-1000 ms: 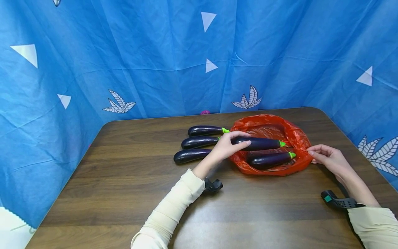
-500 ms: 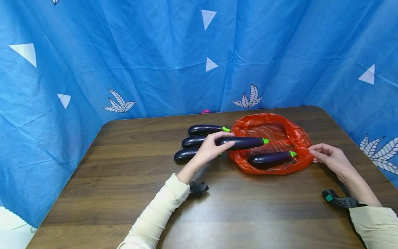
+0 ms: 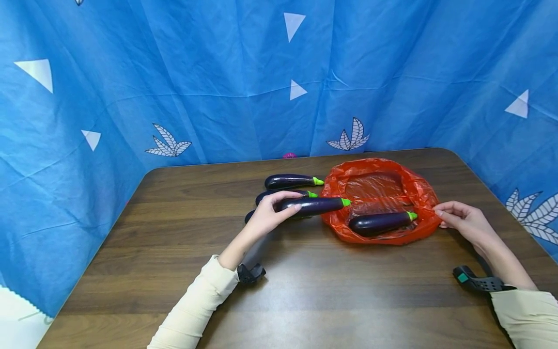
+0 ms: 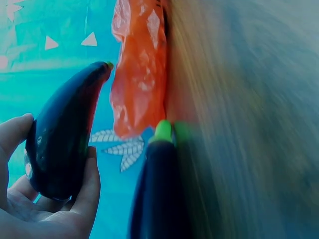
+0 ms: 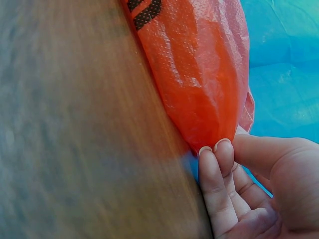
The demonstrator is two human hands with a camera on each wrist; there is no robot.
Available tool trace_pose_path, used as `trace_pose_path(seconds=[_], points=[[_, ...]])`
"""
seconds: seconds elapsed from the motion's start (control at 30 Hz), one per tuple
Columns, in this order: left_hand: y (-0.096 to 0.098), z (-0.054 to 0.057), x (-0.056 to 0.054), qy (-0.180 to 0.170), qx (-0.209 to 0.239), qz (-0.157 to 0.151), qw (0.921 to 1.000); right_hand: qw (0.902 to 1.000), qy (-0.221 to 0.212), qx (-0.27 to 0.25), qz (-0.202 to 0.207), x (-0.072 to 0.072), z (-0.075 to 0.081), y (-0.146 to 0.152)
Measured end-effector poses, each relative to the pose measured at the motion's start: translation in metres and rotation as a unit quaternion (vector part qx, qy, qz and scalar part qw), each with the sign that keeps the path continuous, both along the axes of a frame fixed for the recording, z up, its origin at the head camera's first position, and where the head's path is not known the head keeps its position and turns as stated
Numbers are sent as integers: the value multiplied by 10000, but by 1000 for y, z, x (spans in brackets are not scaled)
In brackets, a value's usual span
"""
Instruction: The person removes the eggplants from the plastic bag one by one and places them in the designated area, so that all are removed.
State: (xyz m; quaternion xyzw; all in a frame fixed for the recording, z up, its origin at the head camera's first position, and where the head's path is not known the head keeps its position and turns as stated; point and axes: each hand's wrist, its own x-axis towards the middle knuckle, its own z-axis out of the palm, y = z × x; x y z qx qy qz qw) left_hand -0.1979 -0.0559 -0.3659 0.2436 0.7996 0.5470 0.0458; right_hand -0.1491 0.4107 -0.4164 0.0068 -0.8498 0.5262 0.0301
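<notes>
My left hand (image 3: pixel 267 213) grips a dark purple eggplant (image 3: pixel 311 206) by its thick end, its green stem pointing right toward the bag. In the left wrist view that eggplant (image 4: pixel 65 129) is held up above the table, fingers and thumb around its base. A red plastic bag (image 3: pixel 337 230) lies wide-mouthed on the table, with one eggplant (image 3: pixel 378 224) inside. My right hand (image 3: pixel 464 220) pinches the bag's right rim between thumb and fingertips, as the right wrist view shows at the bag's gathered edge (image 5: pixel 209 114).
Left of the bag lie more eggplants: one at the back (image 3: pixel 287 182), a second (image 3: pixel 261 198) and a third partly hidden behind the left hand and held eggplant. The wooden table (image 3: pixel 144 271) ends at a blue patterned curtain (image 3: pixel 244 72).
My left hand has carried its eggplant leftward out of the bag, over the eggplants on the table. The right hand keeps its pinch on the rim, nearly still.
</notes>
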Motion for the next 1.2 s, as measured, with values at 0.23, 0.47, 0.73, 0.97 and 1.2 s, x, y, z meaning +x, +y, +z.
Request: trace_pose_path(seconds=[0.23, 0.47, 0.73, 0.97, 1.2], points=[[-25, 1, 9, -147, 94, 36, 9998, 10000, -19, 32, -15, 0, 1, -1], [-44, 23, 36, -376, -58, 36, 9993, 10000, -32, 12, 17, 0, 2, 0], [-60, 16, 46, -549, -112, -19, 9984, 10000, -60, -64, 42, -1, 1, 1], [-69, 8, 50, -655, -306, -38, 9974, 9996, -73, -263, 72, -1, 3, 1], [-76, 2, 51, -777, -340, -131, 9963, 9994, -63, -302, 126, 1, 3, 1]])
